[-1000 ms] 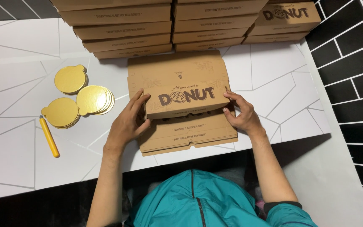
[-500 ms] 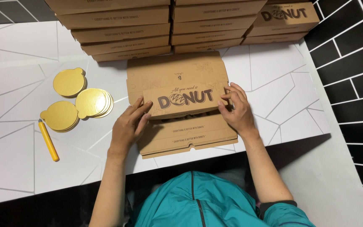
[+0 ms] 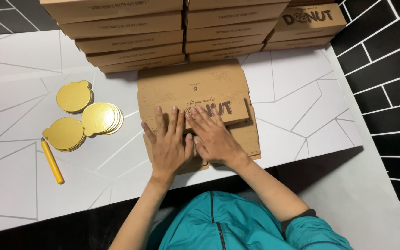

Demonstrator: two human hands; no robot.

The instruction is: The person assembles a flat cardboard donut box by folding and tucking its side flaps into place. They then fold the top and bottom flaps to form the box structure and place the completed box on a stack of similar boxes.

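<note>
Pressing flat, both hands—left hand (image 3: 168, 143) & right hand (image 3: 214, 136)—lie w/ fingers (image 3: 174, 121) spread open, gripping nothing, on a brown flat cardboard box (image 3: 190, 90), w/ stacked brown boxes (image 3: 130, 39) beyond fingertips on white surface (image 3: 297, 102), gold round cards (image 3: 86, 118) left of them.

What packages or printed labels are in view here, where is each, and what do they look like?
Flat box: table centre, brown cardboard, dark print, under left hand and right hand.
Box stacks: table's far edge, brown, closed.
Single box: top right, brown, dark print.
</note>
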